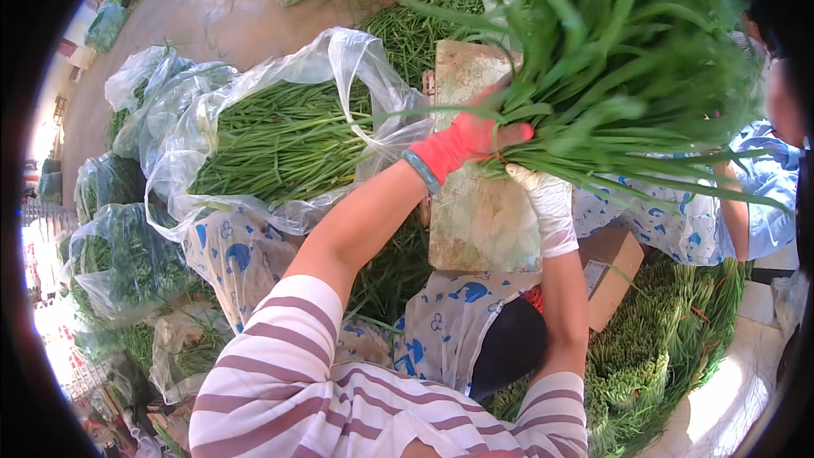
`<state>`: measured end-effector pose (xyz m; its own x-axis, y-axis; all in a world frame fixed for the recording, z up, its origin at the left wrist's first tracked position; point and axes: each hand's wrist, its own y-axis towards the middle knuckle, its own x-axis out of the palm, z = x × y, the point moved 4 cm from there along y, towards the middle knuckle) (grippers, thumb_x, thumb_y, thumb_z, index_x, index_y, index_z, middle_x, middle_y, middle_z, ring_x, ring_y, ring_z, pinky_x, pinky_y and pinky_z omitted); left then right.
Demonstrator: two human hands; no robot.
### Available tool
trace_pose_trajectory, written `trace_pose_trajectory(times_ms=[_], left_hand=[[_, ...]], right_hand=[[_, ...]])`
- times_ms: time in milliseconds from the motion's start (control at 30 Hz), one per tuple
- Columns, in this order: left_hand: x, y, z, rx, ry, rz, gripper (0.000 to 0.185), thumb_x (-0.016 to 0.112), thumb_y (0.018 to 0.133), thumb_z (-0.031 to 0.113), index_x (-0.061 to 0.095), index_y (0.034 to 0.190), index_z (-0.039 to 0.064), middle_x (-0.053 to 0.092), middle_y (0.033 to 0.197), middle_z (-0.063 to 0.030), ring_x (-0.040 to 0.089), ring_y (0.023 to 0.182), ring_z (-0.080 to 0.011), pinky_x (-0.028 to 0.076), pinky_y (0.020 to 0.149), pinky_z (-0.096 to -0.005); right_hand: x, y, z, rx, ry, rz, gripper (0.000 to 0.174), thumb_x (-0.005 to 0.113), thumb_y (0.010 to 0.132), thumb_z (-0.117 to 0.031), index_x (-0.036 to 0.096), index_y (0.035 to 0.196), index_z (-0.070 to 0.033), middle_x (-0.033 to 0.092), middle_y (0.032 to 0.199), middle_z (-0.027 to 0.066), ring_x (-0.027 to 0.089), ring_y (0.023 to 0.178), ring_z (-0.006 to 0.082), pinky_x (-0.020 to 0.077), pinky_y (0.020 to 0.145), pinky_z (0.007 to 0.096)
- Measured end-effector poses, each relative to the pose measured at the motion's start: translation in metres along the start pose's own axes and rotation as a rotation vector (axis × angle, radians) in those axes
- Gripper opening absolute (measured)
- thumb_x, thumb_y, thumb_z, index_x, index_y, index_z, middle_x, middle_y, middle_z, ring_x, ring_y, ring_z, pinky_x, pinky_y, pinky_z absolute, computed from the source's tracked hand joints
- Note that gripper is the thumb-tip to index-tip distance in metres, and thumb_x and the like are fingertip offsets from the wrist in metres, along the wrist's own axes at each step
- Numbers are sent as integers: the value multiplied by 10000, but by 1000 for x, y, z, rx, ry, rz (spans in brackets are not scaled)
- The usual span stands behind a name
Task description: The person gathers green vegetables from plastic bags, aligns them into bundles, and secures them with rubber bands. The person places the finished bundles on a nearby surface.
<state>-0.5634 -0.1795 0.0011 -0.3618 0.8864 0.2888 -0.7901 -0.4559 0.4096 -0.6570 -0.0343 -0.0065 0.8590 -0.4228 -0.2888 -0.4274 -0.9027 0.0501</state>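
Note:
Above a worn, stained board (486,229), a large bunch of leafy greens that look like garlic chives (591,83) fans out to the upper right, blurred at the leaf tips. My left hand (467,140), in a red glove with a grey-blue cuff, grips its stem end. A thin red-orange tie (495,157) shows by the stems there. My right hand (544,203), in a white glove, holds the underside of the stems, and its fingers are partly hidden beneath the leaves. To the left, loose green stalks (286,140) lie in an open clear plastic bag (184,159).
Tied bundles of green stems (661,324) are stacked at lower right beside a cardboard box (613,273). Another person (763,165) sits close on the right. Filled plastic bags (121,254) line the left side. Loose greens (413,32) lie beyond the board.

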Motion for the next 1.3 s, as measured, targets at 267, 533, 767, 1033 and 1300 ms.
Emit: trace_pose_trajectory(times_ms=[267,533,767,1033,1300], left_hand=[[60,53,74,-350,628,-166,995,683,836,685,401,1526,25,661,1271,-240,676,1101,-383,513,950,-453],[-50,-20,-18,-382,1072,-69,735,530,986,597,549,1418,2,643,1320,-248,596,1254,-395,448,1078,-433],[-31,-1,42,-384,1315,-111,860,655,898,597,457,1490,5,552,1446,-240,481,1388,-385,364,1164,-438],[30,-22,16,-375,1642,-566,1226,864,629,570,321,1522,-70,353,1573,-293,288,1489,-459,241,1239,-499],[30,-30,3,-386,1615,-468,1321,891,614,569,224,1564,-62,326,1593,-276,280,1498,-444,224,1240,-506]], right_hand=[[17,-58,11,251,426,112,462,752,941,-292,632,1299,-24,683,1164,40,610,1038,139,514,905,328],[-23,-105,11,345,460,29,294,636,997,-87,648,1275,8,750,1041,111,720,896,161,597,812,302],[-19,-14,-8,-243,-358,405,210,742,872,-163,763,1061,-72,720,988,85,684,866,205,539,784,306],[-9,-9,7,182,417,446,193,626,969,-80,671,1137,4,712,1032,63,583,622,93,500,636,244],[-2,4,13,-35,-377,390,239,704,890,-287,741,977,-66,696,993,123,685,899,328,532,796,393]])
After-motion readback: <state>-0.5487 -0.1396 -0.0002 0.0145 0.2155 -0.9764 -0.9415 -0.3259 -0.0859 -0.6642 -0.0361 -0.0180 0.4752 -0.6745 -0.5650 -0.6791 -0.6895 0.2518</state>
